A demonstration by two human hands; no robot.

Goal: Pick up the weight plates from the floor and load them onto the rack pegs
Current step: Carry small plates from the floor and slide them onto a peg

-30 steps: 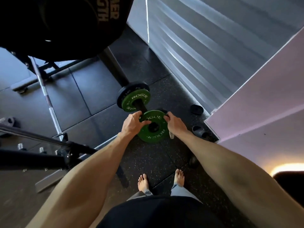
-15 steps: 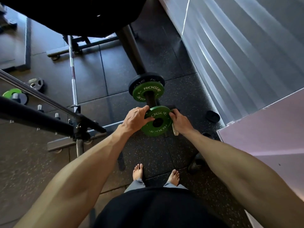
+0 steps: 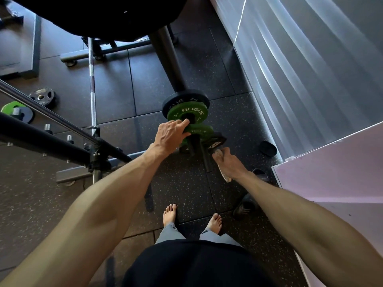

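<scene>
A green plate [image 3: 200, 130] sits tilted on a low black peg [image 3: 194, 146] of the plate rack. My left hand [image 3: 171, 134] grips its left rim, thumb on the upper face. Just above, on the upright post [image 3: 169, 59], a green ROGUE plate [image 3: 187, 113] lies over a black plate [image 3: 185, 97]. My right hand [image 3: 227, 160] is off the plate, fingers relaxed beside a second bare peg [image 3: 205, 159]. A pale strip [image 3: 224, 175] runs under that hand; I cannot tell if it is held. More plates lie on the floor at far left: black [image 3: 42, 97], green [image 3: 11, 106], grey [image 3: 27, 115].
A barbell [image 3: 92, 79] lies on the rubber floor left of the post. A black rack frame [image 3: 47, 139] crosses the left side. A big black plate [image 3: 103, 15] hangs overhead. Black slippers [image 3: 268, 148] [image 3: 244, 206] lie near the white curtain [image 3: 300, 69] and a pink ledge [image 3: 331, 162]. My bare feet stand below.
The green plate held in both hands has gone down onto the low peg. My right hand has let go and pulled back right; my left hand still grips the rim.
</scene>
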